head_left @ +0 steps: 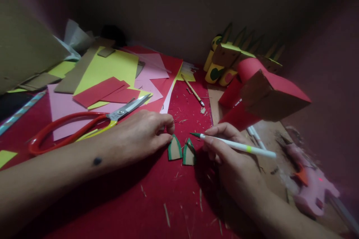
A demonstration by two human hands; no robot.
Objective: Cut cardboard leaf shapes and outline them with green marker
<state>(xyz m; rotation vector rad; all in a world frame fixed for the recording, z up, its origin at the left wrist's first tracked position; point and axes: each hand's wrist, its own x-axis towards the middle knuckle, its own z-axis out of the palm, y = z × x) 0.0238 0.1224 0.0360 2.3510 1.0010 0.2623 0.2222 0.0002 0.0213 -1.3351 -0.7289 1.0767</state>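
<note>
Two small arch-shaped cardboard pieces with green-coloured edges lie side by side on the red surface. The thumb and curled index finger of my left hand (153, 130) are closed at the pointed top of the left cardboard piece (175, 149). The right cardboard piece (190, 155) lies just beside it, touched by neither hand. My right hand (232, 157) grips a white marker (238, 145) like a pen. Its green tip points left, just above the pieces and apart from them.
Red-handled scissors (112, 115) lie on coloured paper (109, 67) at left. A pencil (193, 90) lies farther back among shavings. At right stand a red paper-and-cardboard model (263, 93) and a yellow one with spikes (227, 56). A pink glue gun (311, 186) lies nearer.
</note>
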